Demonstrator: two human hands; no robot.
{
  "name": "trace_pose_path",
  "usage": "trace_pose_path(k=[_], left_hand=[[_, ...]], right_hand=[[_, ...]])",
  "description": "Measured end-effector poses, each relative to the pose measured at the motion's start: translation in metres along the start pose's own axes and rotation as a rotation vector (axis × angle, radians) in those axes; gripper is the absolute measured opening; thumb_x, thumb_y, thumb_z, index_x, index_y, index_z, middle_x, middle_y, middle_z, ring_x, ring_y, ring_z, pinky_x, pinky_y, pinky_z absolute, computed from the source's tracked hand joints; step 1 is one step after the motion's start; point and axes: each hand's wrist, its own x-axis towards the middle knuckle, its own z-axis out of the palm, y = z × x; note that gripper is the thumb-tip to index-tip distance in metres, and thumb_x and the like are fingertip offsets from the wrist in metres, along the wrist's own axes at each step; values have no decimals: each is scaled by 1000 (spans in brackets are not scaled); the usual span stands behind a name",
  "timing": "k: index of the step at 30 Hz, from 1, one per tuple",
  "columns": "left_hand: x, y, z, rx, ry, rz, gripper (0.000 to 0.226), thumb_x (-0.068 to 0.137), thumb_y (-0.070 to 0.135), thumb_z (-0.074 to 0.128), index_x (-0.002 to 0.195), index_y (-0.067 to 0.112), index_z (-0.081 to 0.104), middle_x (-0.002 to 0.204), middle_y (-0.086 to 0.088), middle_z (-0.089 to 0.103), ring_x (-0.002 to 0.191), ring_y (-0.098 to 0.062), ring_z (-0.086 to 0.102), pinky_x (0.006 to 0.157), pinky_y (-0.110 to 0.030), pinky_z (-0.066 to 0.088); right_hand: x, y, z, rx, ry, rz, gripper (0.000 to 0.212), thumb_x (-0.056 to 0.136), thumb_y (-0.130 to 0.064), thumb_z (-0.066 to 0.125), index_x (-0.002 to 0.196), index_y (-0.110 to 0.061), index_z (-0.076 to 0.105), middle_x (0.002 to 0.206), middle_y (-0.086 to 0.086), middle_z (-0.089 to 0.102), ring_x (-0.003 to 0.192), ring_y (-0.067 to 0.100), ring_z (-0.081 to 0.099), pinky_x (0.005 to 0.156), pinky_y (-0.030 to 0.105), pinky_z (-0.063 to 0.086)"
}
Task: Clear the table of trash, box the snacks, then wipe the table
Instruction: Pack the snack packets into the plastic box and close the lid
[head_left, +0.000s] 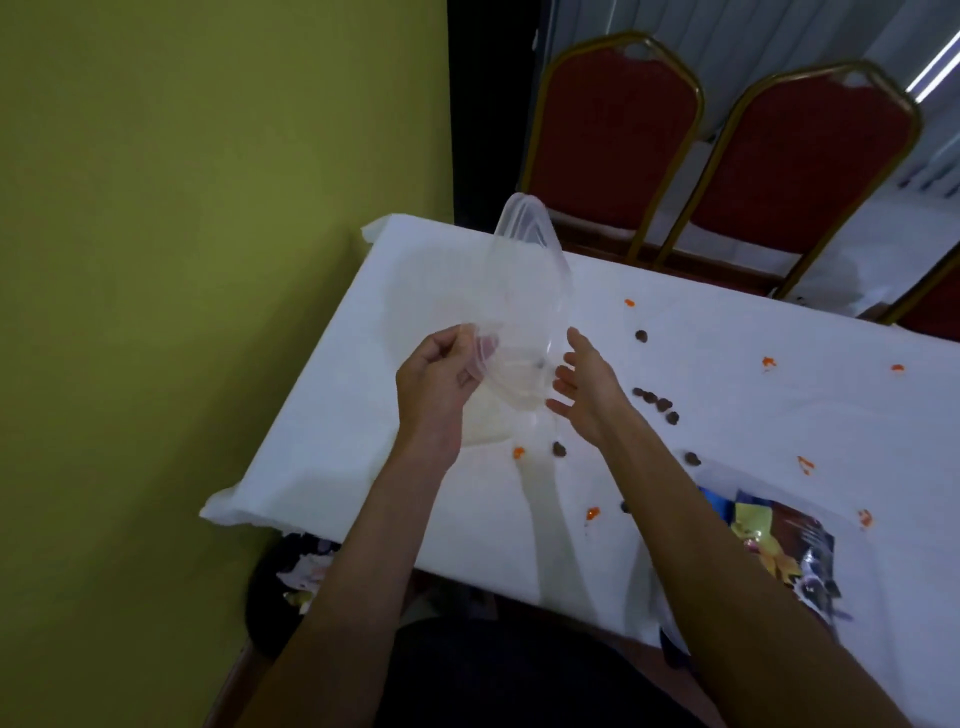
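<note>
Task status, early — left hand (436, 379) pinches rim of clear plastic container (519, 291) above table (358, 374), right hand (582, 384) spread, empty, alongside; brown snacks (652, 397) unboxed, wrappers (779, 545) & orange crumbs (519, 453) uncleared — wiping pending.

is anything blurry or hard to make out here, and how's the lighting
Head view: dim overall, one bright strip top right; the clear container gripped by the left hand is see-through and slightly smeared, edges faint; soft arm shadow on the tablecloth; wrappers blurred.
</note>
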Motion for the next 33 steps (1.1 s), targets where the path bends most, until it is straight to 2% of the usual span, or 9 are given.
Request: trace_pose_path(k=[5, 8, 11, 14, 18, 21, 24, 28, 33], left_hand=[[-51, -27, 23, -170, -163, -75, 14, 98, 3, 53, 102, 7, 66, 96, -7, 76, 112, -28, 68, 101, -50, 50], [-78, -42, 40, -185, -296, -104, 10, 93, 7, 53, 94, 10, 62, 94, -2, 75, 117, -28, 65, 100, -51, 50], [-97, -63, 51, -144, -353, -195, 16, 98, 7, 46, 90, 9, 60, 105, -7, 72, 115, -29, 67, 96, -52, 54], [-114, -89, 63, 41, -354, -279, 27, 104, 12, 38, 100, 4, 63, 112, -14, 72, 106, -35, 70, 90, -48, 58], [-134, -133, 83, 432, -286, -286, 26, 104, 26, 44, 117, 8, 58, 111, -15, 73, 98, -30, 73, 85, -44, 59], [-146, -164, 93, 716, -262, -205, 24, 100, 28, 48, 107, 9, 61, 111, -11, 70, 100, -22, 71, 91, -46, 58], [-155, -181, 103, 935, -246, -83, 31, 90, 37, 48, 97, 9, 60, 107, -11, 67, 101, -25, 64, 91, -41, 54], [-161, -191, 123, 1092, -220, 10, 43, 93, 37, 38, 123, 11, 57, 122, -13, 62, 110, -32, 59, 83, -37, 45], [-169, -207, 124, 1129, -195, 37, 30, 99, 30, 37, 114, 14, 58, 111, -5, 64, 98, -25, 59, 78, -37, 46]], right_hand=[[-18, 6, -74, -75, 12, -61, 54, 97, -49, 56, 138, -13, 54, 131, 7, 63, 117, 25, 61, 107, 46, 46], [-40, 11, -132, -80, 66, -182, 39, 98, -40, 60, 117, -7, 63, 113, 9, 69, 93, 20, 66, 87, 39, 57], [-74, 21, -196, -247, 155, -325, 37, 97, -44, 60, 93, -7, 65, 80, 12, 64, 68, 20, 58, 67, 36, 51], [-106, 36, -255, -345, 211, -375, 41, 97, -43, 61, 80, -6, 63, 64, 13, 61, 60, 22, 56, 58, 37, 47], [-136, 65, -302, -457, 231, -376, 33, 96, -35, 64, 86, -4, 69, 74, 14, 69, 56, 10, 61, 53, 29, 50], [-147, 89, -325, -560, 305, -337, 42, 91, -45, 65, 80, -4, 68, 72, 13, 68, 60, 18, 62, 62, 40, 53], [-155, 104, -341, -624, 354, -323, 58, 92, -56, 58, 80, 0, 67, 74, 14, 71, 71, 27, 69, 73, 47, 58], [-161, 110, -353, -745, 349, -335, 63, 95, -57, 52, 77, 1, 69, 69, 8, 72, 68, 24, 70, 73, 42, 59], [-160, 120, -359, -879, 384, -354, 62, 99, -54, 45, 74, -2, 67, 69, 6, 70, 73, 24, 66, 70, 35, 49]])
